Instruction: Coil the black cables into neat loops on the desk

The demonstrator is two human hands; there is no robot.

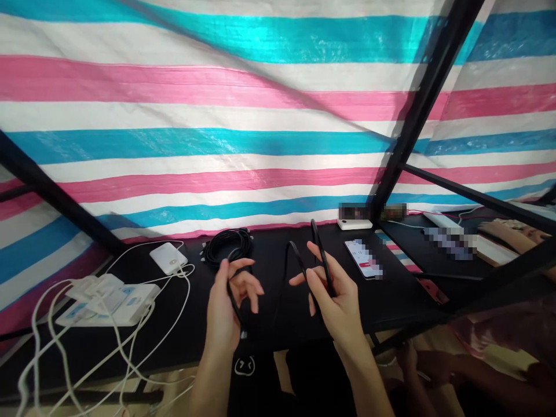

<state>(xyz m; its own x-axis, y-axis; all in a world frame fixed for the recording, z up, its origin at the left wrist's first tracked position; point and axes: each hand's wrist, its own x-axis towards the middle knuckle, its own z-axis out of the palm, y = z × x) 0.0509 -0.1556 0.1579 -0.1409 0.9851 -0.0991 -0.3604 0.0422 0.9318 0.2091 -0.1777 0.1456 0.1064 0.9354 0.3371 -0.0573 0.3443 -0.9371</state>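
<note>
Both of my hands are raised over a black table, working one black cable. My right hand grips the cable where it bends into upright loops, fingers partly spread around it. My left hand pinches the same cable lower down, and its plug end hangs just below the palm. A coiled bundle of black cables lies on the table behind my left hand.
White chargers and power strips with tangled white cords sit at the left, a white adapter behind them. A phone lies at the right. A striped tarp and black frame poles stand behind. Another person's arm rests at the far right.
</note>
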